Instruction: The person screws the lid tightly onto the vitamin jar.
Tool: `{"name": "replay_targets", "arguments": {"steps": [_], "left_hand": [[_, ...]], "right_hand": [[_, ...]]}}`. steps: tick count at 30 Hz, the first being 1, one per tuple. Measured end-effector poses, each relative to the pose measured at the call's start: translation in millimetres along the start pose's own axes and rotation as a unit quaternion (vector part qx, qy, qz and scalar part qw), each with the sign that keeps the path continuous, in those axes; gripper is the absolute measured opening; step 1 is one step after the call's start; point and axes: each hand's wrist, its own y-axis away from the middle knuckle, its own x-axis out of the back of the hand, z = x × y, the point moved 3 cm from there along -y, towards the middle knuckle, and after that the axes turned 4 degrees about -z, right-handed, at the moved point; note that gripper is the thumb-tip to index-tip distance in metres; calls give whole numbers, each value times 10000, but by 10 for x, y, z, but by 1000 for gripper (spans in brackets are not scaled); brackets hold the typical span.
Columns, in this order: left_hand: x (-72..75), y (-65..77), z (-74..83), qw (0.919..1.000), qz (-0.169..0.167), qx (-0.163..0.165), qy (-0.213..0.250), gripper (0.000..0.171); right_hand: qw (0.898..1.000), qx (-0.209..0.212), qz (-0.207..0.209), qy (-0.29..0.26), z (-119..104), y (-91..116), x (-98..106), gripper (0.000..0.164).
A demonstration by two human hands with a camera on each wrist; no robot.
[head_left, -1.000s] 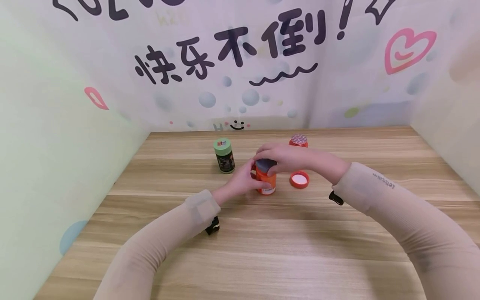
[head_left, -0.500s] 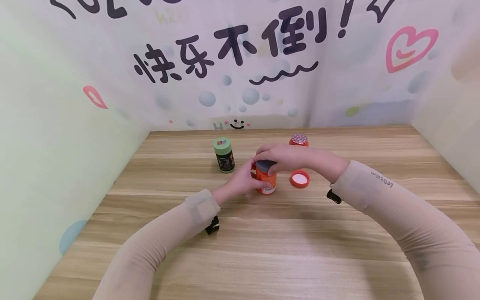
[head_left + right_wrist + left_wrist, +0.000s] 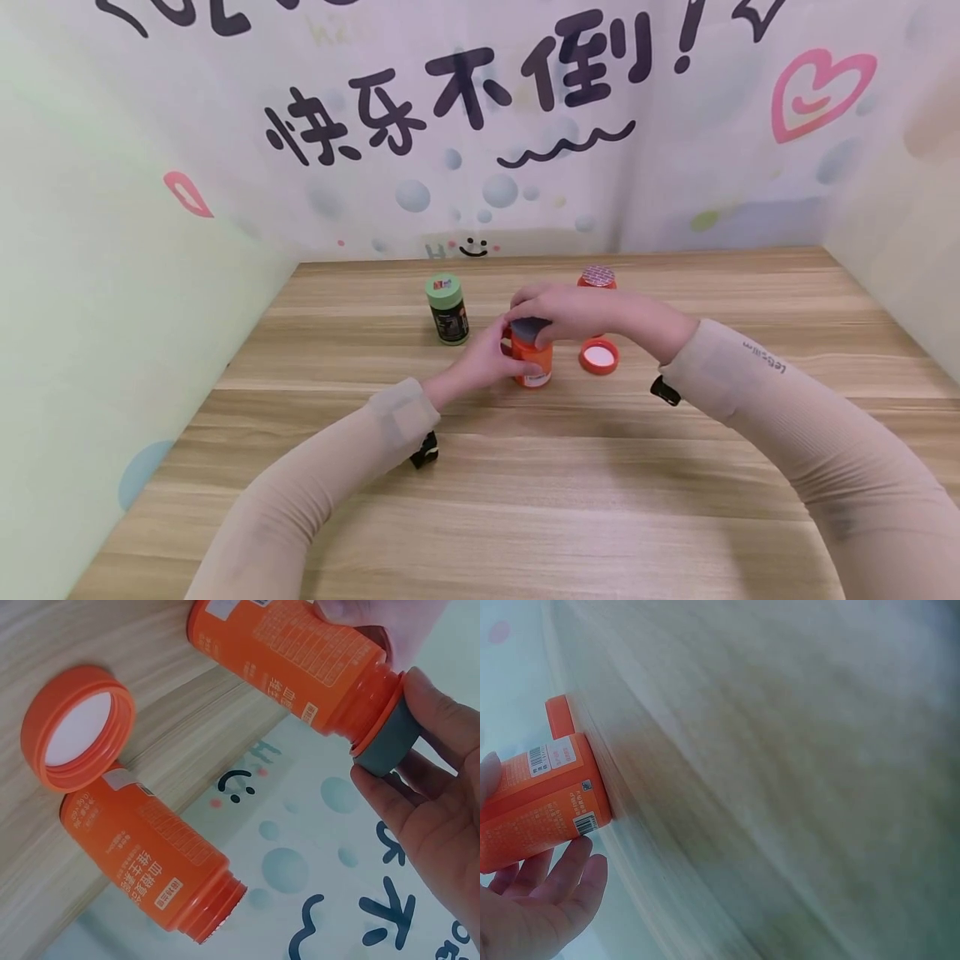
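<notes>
An orange bottle (image 3: 534,367) stands upright on the wooden table, its white label with barcodes facing the left wrist camera. My left hand (image 3: 487,360) grips its body, thumb across the front and fingers behind. On top of the bottle sits a dark grey cap (image 3: 388,742), which my right hand (image 3: 573,315) pinches between thumb and fingers from above. In the right wrist view a thin red ring of bottle neck shows just under the cap. Behind the right forearm stands a second orange bottle (image 3: 150,851), capless, with a foil seal over its mouth.
An orange cap (image 3: 599,357) lies inside up, white liner showing, right of the held bottle. A black jar with a green lid (image 3: 447,310) stands to the left. The table (image 3: 525,500) meets a printed cloth backdrop (image 3: 420,150) at the rear.
Both hands keep their places on the bottle and its cap. The right forearm has shifted very slightly left, and the head view has drifted a little.
</notes>
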Motion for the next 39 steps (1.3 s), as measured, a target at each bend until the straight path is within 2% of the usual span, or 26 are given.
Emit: {"name": "replay_targets", "arguments": {"steps": [5,12,16,25,31,39], "left_hand": [[2,10,4,10000,25,-14,-19,70],[3,13,16,9997,18,-237,29,70],[1,12,14,9998,0,-202,13,72],[-14,8,28,9999,-49,-49,-117,64],[-27,11,35,9999,-62,-83,-36,63],[-25,15,23,10000,-58,-13,31,66]], "right_hand": [[9998,-134,43,169,-1,-16,-32,44],[9980,-470,269,326,6,-48,-46,42],[9968,-664,313,312,6,-63,-47,44],[9880,-1440,477,306,28,-105,-88,46],[9888,-1356,607,151,60,-96,-92,44],[9926,-1091,520,-103,42,-33,-63,44]]}}
